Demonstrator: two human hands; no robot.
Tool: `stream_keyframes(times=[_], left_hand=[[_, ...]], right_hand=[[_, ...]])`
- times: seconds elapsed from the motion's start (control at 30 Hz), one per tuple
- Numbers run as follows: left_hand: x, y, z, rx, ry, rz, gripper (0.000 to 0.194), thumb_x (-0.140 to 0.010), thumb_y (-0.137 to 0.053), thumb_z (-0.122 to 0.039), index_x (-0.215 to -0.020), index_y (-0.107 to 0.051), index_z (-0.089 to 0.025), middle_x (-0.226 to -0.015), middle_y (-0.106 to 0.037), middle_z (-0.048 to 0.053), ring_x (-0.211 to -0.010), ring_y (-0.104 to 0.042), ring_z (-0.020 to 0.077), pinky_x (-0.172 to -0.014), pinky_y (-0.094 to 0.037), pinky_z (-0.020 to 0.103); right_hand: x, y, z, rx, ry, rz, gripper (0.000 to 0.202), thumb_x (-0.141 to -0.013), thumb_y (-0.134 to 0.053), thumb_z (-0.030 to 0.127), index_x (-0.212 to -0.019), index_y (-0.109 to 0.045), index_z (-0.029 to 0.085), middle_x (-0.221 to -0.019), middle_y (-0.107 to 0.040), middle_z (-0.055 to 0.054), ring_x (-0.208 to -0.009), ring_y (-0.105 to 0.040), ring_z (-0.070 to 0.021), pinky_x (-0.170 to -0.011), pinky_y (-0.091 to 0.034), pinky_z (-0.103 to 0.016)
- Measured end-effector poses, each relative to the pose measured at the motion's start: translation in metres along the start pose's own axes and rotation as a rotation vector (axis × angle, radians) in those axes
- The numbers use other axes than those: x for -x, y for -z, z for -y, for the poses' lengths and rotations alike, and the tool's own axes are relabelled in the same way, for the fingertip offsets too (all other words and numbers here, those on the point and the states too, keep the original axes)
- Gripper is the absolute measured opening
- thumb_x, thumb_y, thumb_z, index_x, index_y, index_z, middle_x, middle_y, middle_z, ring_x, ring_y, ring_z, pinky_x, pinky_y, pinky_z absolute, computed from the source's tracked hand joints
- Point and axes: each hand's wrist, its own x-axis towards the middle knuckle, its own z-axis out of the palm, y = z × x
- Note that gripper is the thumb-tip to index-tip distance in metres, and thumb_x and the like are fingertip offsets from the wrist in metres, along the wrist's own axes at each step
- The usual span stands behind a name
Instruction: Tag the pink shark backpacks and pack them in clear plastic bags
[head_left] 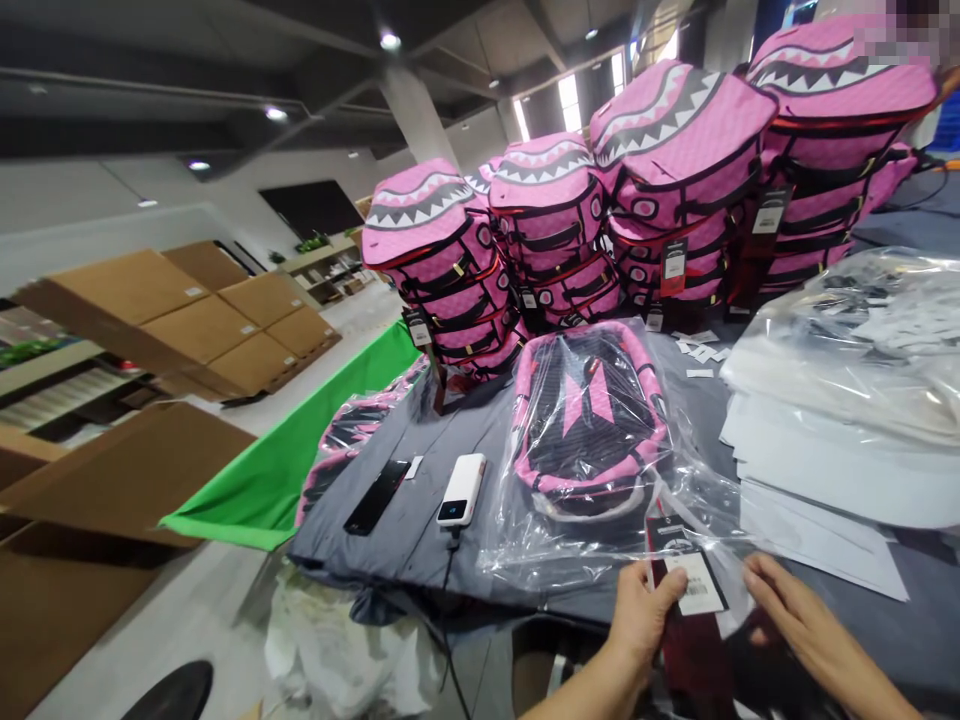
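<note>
Broadly, the grey-covered surface (435, 430) is lined at its far side by stacks of pink backpacks (547, 200). White sheets (814, 440) are piled on the right, beside a flat-lying backpack (585, 410) enclosed in a clear bag (499, 530) near the middle. By the left hand (639, 612), the hang tag (701, 582) is held, its grip closed with the thumb on top; by the right hand (791, 605), the bag's loose edge appears to be pinched. A power bank (463, 480) and a dark phone (377, 497) are set to the left. The thin film could be torn or the tag creased if both are pulled unevenly, and the power bank could be dragged off the edge if its hanging cable (448, 575) is snagged.
</note>
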Motion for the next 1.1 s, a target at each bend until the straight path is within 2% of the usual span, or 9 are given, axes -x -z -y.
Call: stream_keyframes(times=[0.1, 0.2, 0.3, 0.47, 0.6, 0.73, 0.87, 0.97, 1.1], left_hand=[[0.003, -0.013, 0.005, 0.050, 0.027, 0.021, 0.069, -0.052, -0.092, -0.068, -0.085, -0.079, -0.009, -0.079, -0.075, 0.011, -0.071, -0.069, 0.0224, -0.074, -0.056, 0.032], [0.012, -0.020, 0.006, 0.223, 0.117, 0.132, 0.073, -0.057, -0.090, -0.068, -0.097, -0.077, -0.008, -0.084, -0.075, 0.015, -0.075, -0.072, 0.0264, -0.079, -0.057, 0.038], [0.022, -0.012, 0.005, 0.264, 0.130, 0.284, 0.073, -0.059, -0.091, -0.061, -0.107, -0.076, -0.009, -0.092, -0.076, 0.017, -0.078, -0.073, 0.0272, -0.085, -0.056, 0.041], [0.020, -0.001, 0.015, -0.193, 0.139, 0.271, 0.065, -0.056, -0.086, -0.070, -0.078, -0.075, -0.009, -0.059, -0.063, 0.003, -0.045, -0.048, 0.0092, -0.055, -0.046, 0.026], [0.016, -0.002, 0.015, -0.650, 0.063, 0.295, 0.076, -0.077, -0.056, -0.085, -0.085, -0.075, -0.012, -0.055, -0.059, 0.002, -0.042, -0.048, 0.0129, -0.047, -0.038, 0.025], [0.012, 0.002, -0.028, -1.494, -0.386, 0.380, 0.059, -0.092, -0.057, -0.070, -0.073, -0.072, -0.016, -0.067, -0.067, 0.006, -0.059, -0.063, 0.0188, -0.056, -0.044, 0.027], [-0.011, -0.015, -0.083, -1.862, -1.229, 0.517, 0.036, -0.102, -0.056, -0.033, -0.133, -0.062, -0.016, -0.122, -0.069, 0.011, -0.102, -0.066, 0.0212, -0.084, -0.051, 0.030], [-0.033, -0.044, -0.102, -1.884, -1.646, 0.843, 0.034, -0.105, -0.045, -0.023, -0.135, -0.063, -0.021, -0.144, -0.059, 0.007, -0.121, -0.058, 0.0212, -0.095, -0.047, 0.033], [-0.051, -0.072, -0.092, -1.814, -1.788, 1.371, 0.026, -0.102, -0.053, -0.025, -0.097, -0.078, -0.030, -0.136, -0.066, 0.000, -0.128, -0.057, 0.0205, -0.097, -0.048, 0.033]], right_hand=[[0.009, -0.013, -0.015, -0.012, -0.109, 0.030, 0.076, -0.080, -0.035, 0.092, -0.104, -0.060, 0.024, -0.052, -0.056, 0.002, -0.045, -0.055, -0.0191, -0.046, -0.044, -0.027], [0.016, -0.013, -0.017, 0.024, 0.013, -0.024, 0.067, -0.076, -0.054, 0.086, -0.089, -0.067, 0.022, -0.062, -0.063, -0.001, -0.062, -0.064, -0.0232, -0.057, -0.052, -0.028], [0.024, -0.001, -0.013, 0.008, 0.068, 0.070, 0.060, -0.078, -0.060, 0.078, -0.080, -0.070, 0.020, -0.074, -0.070, -0.003, -0.075, -0.069, -0.0286, -0.067, -0.057, -0.031], [0.025, 0.003, -0.008, 0.066, 0.109, -0.055, 0.054, -0.079, -0.058, 0.075, -0.077, -0.068, 0.022, -0.075, -0.072, -0.002, -0.074, -0.069, -0.0244, -0.067, -0.056, -0.026], [0.013, -0.011, -0.011, 0.158, 0.134, -0.325, 0.051, -0.070, -0.060, 0.076, -0.075, -0.059, 0.025, -0.063, -0.068, 0.001, -0.058, -0.065, -0.0206, -0.056, -0.052, -0.026], [0.012, -0.012, -0.025, 0.185, 0.152, -0.411, 0.046, -0.081, -0.052, 0.073, -0.076, -0.050, 0.027, -0.050, -0.059, 0.005, -0.040, -0.055, -0.0166, -0.047, -0.047, -0.025], [0.021, -0.010, -0.034, 0.376, 0.278, -0.577, 0.043, -0.090, -0.049, 0.069, -0.095, -0.062, 0.028, -0.054, -0.064, 0.005, -0.043, -0.064, -0.0206, -0.042, -0.046, -0.026], [0.030, -0.015, -0.036, 0.617, 0.579, -0.704, 0.038, -0.102, -0.042, 0.051, -0.102, -0.069, 0.025, -0.072, -0.075, 0.000, -0.051, -0.070, -0.0199, -0.042, -0.048, -0.024], [0.048, -0.024, -0.048, 0.749, 0.912, -0.668, 0.024, -0.100, -0.048, 0.022, -0.107, -0.071, 0.018, -0.091, -0.078, -0.005, -0.066, -0.074, -0.0150, -0.062, -0.056, -0.016]])
